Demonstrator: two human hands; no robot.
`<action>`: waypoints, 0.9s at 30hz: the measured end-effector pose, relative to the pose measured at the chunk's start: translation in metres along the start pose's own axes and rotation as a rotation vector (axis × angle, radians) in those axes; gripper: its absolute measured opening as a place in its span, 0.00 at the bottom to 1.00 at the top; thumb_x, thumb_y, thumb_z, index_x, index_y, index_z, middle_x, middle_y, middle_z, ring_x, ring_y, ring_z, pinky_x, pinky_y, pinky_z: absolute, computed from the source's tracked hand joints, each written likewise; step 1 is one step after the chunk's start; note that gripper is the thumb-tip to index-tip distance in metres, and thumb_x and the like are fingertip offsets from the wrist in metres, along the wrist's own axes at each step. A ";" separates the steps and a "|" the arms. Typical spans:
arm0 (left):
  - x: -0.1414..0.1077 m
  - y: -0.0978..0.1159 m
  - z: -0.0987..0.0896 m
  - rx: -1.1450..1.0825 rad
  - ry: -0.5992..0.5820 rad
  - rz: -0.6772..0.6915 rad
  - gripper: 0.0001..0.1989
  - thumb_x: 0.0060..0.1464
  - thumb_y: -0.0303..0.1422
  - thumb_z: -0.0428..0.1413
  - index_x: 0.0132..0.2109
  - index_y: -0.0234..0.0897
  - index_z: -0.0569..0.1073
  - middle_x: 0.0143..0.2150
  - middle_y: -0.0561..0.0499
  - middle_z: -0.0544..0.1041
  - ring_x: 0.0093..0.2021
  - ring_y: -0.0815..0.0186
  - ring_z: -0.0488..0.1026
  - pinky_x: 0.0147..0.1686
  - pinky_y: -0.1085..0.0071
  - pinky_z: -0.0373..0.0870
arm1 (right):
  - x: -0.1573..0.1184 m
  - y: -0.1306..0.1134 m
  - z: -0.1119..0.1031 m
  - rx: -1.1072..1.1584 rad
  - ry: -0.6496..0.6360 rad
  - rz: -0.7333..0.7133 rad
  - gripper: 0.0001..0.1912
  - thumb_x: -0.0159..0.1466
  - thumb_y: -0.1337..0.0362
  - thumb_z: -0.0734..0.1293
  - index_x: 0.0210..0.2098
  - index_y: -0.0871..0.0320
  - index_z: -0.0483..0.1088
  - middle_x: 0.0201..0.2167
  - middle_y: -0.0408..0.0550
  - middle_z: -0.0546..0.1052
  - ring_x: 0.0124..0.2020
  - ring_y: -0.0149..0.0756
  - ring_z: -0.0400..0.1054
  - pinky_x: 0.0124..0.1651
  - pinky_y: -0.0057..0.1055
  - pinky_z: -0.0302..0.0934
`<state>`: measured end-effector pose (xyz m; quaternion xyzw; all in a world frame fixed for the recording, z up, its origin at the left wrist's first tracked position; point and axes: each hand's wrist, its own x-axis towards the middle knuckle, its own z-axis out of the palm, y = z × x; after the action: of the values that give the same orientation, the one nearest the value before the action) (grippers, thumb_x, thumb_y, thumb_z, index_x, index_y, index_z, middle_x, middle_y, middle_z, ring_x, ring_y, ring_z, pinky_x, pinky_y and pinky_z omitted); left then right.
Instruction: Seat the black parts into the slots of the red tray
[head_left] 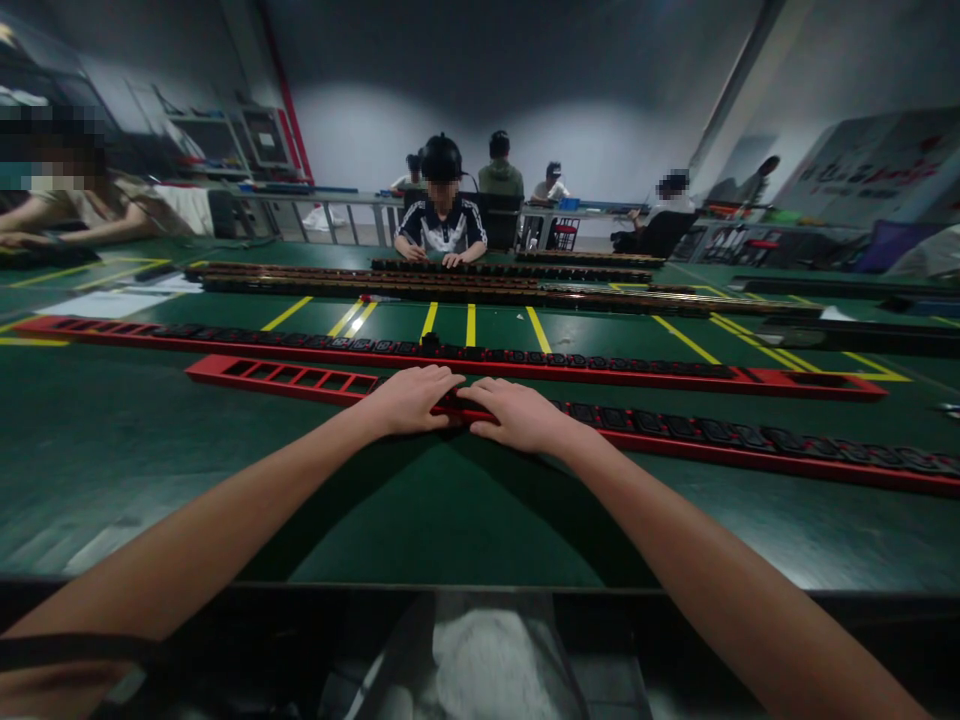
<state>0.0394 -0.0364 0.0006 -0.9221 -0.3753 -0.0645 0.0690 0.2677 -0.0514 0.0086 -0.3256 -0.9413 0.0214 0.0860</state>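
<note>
Tabletop (465, 530): 2 red rails are borne lengthwise, probably for easy reach.
Near red rail (750, 458): laid under both hands; its right end is cut off.
Far red rail (675, 381): set just beyond.
Left hand (412, 400): draped over the near rail, fingers together, perhaps for steadying; grip cannot be told.
Right hand (517, 412): placed likewise beside it; fingertip contact is hidden.
Black pieces (615, 417): seated in rows; details are blurred.
</note>
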 end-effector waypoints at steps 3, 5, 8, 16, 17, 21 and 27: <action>0.002 0.007 0.004 0.020 0.006 -0.005 0.26 0.60 0.41 0.55 0.61 0.34 0.64 0.54 0.41 0.74 0.52 0.54 0.72 0.50 0.62 0.67 | -0.001 0.000 -0.002 0.056 0.010 0.010 0.26 0.68 0.60 0.65 0.64 0.55 0.62 0.58 0.56 0.71 0.57 0.48 0.67 0.55 0.42 0.64; 0.003 0.010 0.005 0.021 0.000 -0.011 0.24 0.60 0.40 0.55 0.59 0.35 0.66 0.53 0.42 0.75 0.51 0.54 0.73 0.48 0.62 0.68 | -0.001 0.001 -0.002 0.082 0.018 0.012 0.24 0.68 0.60 0.65 0.63 0.55 0.62 0.57 0.55 0.72 0.56 0.47 0.67 0.55 0.42 0.65; 0.004 0.011 0.007 0.025 0.001 0.000 0.19 0.61 0.38 0.55 0.56 0.35 0.67 0.51 0.43 0.75 0.50 0.55 0.73 0.47 0.62 0.68 | -0.001 0.001 -0.002 0.094 0.031 0.012 0.24 0.67 0.61 0.66 0.62 0.56 0.64 0.56 0.55 0.72 0.56 0.47 0.68 0.55 0.42 0.65; 0.008 0.005 -0.002 0.050 -0.065 -0.003 0.19 0.62 0.43 0.55 0.51 0.34 0.70 0.49 0.41 0.76 0.48 0.54 0.73 0.44 0.63 0.69 | -0.005 0.008 -0.006 0.078 0.011 0.026 0.24 0.66 0.63 0.67 0.60 0.57 0.65 0.56 0.55 0.73 0.56 0.46 0.68 0.56 0.41 0.64; 0.007 0.003 -0.004 0.038 -0.073 -0.007 0.19 0.62 0.44 0.54 0.52 0.34 0.70 0.50 0.41 0.76 0.48 0.54 0.74 0.44 0.63 0.69 | -0.005 0.009 -0.007 0.070 0.006 0.024 0.25 0.66 0.62 0.67 0.61 0.57 0.64 0.56 0.55 0.72 0.56 0.46 0.68 0.57 0.41 0.64; -0.001 -0.009 -0.009 0.008 -0.084 -0.031 0.22 0.62 0.47 0.53 0.55 0.37 0.70 0.51 0.43 0.75 0.49 0.55 0.74 0.44 0.65 0.68 | -0.005 0.011 -0.007 0.051 -0.017 0.011 0.28 0.67 0.62 0.66 0.66 0.55 0.61 0.59 0.55 0.70 0.58 0.46 0.66 0.59 0.41 0.62; -0.004 -0.009 -0.006 0.035 -0.061 -0.033 0.24 0.62 0.45 0.53 0.58 0.36 0.68 0.52 0.42 0.75 0.52 0.53 0.73 0.49 0.62 0.68 | -0.003 0.008 -0.006 0.040 -0.016 0.011 0.32 0.66 0.64 0.67 0.68 0.53 0.58 0.60 0.56 0.69 0.58 0.45 0.66 0.59 0.41 0.62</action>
<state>0.0301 -0.0343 0.0067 -0.9160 -0.3934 -0.0310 0.0726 0.2760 -0.0477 0.0131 -0.3286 -0.9396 0.0436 0.0848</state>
